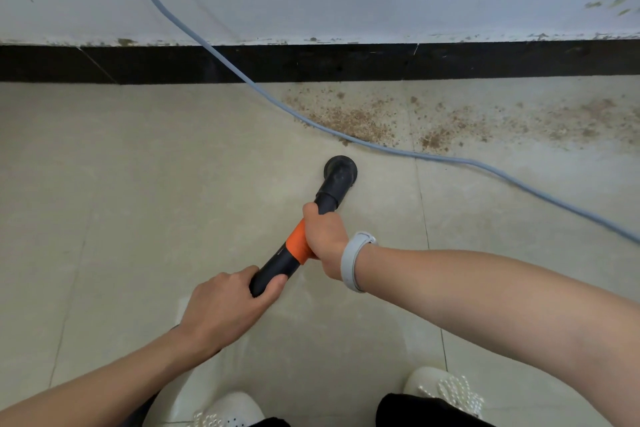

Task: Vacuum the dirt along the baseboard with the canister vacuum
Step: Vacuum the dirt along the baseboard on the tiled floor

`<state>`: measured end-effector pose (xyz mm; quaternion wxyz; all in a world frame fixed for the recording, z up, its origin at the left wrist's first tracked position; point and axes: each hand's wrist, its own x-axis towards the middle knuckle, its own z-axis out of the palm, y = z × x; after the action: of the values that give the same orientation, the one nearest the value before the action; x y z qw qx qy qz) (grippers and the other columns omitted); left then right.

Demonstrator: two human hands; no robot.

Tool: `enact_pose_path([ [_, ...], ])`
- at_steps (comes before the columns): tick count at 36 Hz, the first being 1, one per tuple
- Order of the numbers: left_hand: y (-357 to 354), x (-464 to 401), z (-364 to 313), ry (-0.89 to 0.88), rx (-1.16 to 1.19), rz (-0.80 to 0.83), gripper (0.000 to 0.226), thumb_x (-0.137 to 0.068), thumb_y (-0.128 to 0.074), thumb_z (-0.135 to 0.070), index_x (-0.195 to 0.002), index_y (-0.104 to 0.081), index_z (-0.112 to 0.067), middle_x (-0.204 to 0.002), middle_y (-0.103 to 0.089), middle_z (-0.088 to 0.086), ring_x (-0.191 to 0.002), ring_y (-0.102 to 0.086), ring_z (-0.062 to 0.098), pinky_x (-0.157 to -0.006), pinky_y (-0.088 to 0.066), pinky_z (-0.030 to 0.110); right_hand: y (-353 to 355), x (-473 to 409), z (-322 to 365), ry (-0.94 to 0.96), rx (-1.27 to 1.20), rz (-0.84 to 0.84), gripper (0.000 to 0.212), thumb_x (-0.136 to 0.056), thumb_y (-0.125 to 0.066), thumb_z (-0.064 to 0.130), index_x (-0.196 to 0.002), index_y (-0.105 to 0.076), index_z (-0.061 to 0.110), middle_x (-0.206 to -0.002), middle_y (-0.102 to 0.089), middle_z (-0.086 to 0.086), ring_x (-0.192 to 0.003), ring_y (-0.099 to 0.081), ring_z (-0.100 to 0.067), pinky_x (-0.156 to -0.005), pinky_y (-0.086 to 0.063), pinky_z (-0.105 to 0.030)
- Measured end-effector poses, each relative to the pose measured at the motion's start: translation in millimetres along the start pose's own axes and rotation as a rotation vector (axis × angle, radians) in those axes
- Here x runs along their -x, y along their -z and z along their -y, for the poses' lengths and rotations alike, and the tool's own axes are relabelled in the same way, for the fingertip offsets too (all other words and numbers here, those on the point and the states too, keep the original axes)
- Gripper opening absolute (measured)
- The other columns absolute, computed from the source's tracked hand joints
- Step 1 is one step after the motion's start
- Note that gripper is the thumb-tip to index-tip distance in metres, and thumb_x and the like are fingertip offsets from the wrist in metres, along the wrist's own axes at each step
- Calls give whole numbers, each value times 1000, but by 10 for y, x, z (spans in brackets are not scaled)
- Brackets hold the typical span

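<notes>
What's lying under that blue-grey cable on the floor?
Beige floor tile mostly, and near the black baseboard the cable crosses the edge of the brown dirt. Any crumbs directly beneath the cable are covered.

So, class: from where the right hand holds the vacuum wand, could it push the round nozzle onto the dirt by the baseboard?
Probably yes. The right hand grips the wand, and the nozzle sits just short of the dirt. Only the grey cord lies across the way, on the floor.
</notes>
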<state>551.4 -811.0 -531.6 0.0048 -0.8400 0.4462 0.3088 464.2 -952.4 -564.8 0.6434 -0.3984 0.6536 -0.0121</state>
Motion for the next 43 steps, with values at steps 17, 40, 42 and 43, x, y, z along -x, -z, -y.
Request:
enact_pose_path([
  [17, 69, -117, 278, 76, 74, -45, 50, -89, -32, -67, -74, -50, -22, -60, -62, -1, -57, -63, 19, -62, -50, 32, -351, 46, 274, -21, -88, 80, 26, -92, -44, 40, -99, -47, 15, -84, -54, -3, -92, -57, -26, -94, -51, -49],
  [40, 466, -869, -105, 171, 214, -240, 57, -88, -24, -68, -78, -51, -19, -69, -66, 4, -70, -65, 27, -74, -52, 38, -365, -325, 1264, 102, -320, 216, 37, -98, -46, 40, -123, -37, 15, -94, -50, -6, -64, -65, -21, -67, -58, -36],
  [42, 457, -832, 31, 189, 227, -223, 58, -88, -24, -69, -78, -52, -19, -69, -66, 3, -68, -66, 26, -75, -53, 39, -491, -323, 1234, 89, -304, 252, 35, -99, -46, 39, -122, -37, 14, -93, -49, -6, -62, -64, -22, -63, -57, -35],
  [43, 449, -798, 100, 199, 224, -208, 59, -88, -24, -69, -79, -53, -19, -69, -66, 3, -68, -66, 25, -75, -53, 39, -558, -309, 1201, 84, -308, 266, 32, -99, -46, 37, -119, -37, 13, -91, -48, -6, -59, -63, -22, -62, -56, -36],
])
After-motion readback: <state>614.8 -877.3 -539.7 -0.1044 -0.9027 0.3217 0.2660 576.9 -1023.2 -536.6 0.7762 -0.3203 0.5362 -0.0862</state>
